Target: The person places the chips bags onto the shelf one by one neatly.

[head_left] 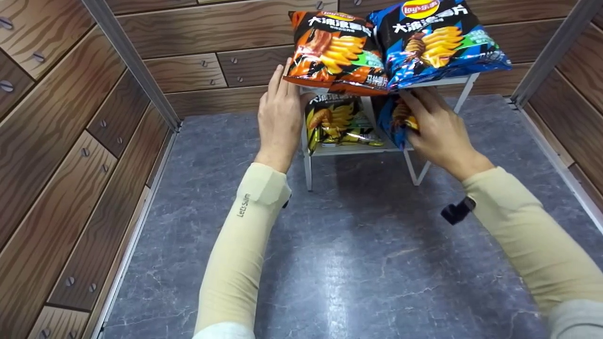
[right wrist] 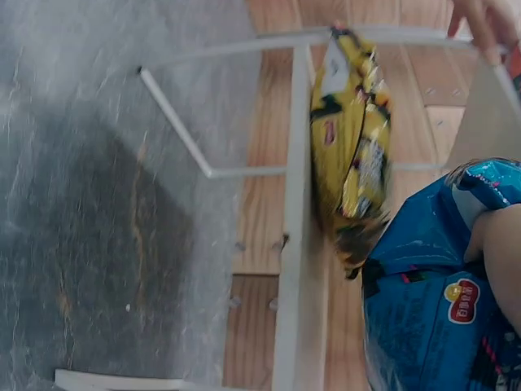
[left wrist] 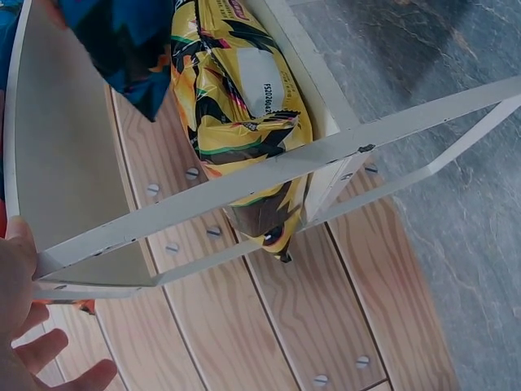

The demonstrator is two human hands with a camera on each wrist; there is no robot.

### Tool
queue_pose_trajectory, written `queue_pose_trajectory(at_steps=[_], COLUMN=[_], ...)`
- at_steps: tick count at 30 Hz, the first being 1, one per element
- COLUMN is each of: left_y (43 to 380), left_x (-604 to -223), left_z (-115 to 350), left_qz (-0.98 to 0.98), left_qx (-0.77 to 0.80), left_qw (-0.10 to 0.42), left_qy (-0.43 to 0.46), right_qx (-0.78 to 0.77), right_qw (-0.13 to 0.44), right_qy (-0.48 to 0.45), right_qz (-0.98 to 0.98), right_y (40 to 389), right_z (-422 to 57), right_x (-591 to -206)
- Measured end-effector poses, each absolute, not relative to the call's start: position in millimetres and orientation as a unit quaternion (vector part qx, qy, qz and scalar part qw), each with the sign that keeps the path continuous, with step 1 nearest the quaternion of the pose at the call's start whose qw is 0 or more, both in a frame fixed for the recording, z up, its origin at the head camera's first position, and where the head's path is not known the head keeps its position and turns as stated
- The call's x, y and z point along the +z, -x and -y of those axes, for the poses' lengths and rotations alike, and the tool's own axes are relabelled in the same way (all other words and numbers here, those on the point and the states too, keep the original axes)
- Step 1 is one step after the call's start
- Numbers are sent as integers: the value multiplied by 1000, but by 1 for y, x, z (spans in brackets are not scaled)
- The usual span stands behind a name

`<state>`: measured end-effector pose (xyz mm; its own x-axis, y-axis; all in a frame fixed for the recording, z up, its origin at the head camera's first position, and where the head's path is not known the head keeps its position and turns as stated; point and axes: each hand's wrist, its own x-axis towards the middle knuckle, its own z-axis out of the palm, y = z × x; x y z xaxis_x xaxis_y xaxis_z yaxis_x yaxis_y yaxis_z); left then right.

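My left hand (head_left: 280,115) is at the left side of a small white two-tier rack (head_left: 308,172). Its fingers extend along the outside, and the thumb touches the frame corner in the left wrist view. My right hand (head_left: 435,129) grips a blue bag of chips (right wrist: 431,301) between the tiers, at the right. Part of that bag is hidden behind the hand. Beside it, a yellow bag of chips (head_left: 334,120) lies on the lower shelf. On the top tier sit an orange bag of chips (head_left: 337,52) and another blue bag of chips (head_left: 438,42).
The rack stands on a grey marbled floor (head_left: 330,263). Wood-patterned panels (head_left: 202,28) rise behind it and on both sides, with grey metal posts (head_left: 132,61) at the corners. A low rail (head_left: 136,235) runs along the left panel's foot.
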<state>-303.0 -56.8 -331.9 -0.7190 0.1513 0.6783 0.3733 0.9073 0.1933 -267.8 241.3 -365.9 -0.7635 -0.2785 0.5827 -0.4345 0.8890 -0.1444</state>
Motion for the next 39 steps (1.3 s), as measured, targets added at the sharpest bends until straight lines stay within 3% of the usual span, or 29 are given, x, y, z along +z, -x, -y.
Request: queue_pose_trajectory(at_steps=[9,26,32,39], left_y=[303,303,304,304], left_x=[-332,-332,-333,-332], left_z=[57,57,56,57], left_qz=[913,915,914,912], left_qx=[-160,-153,-155,-160], left_qw=[346,346,348,349], left_qy=[143,140,139,142], right_qx=[145,72,67,99], right_qw=[222,79,66,100], right_qy=[-193,-208,-209,-225], right_qz=[945,972,973,964], right_y=[295,296,293,282], right_z=[-247,-248,-250,-254], right_x=[-376,-376,-377,-373])
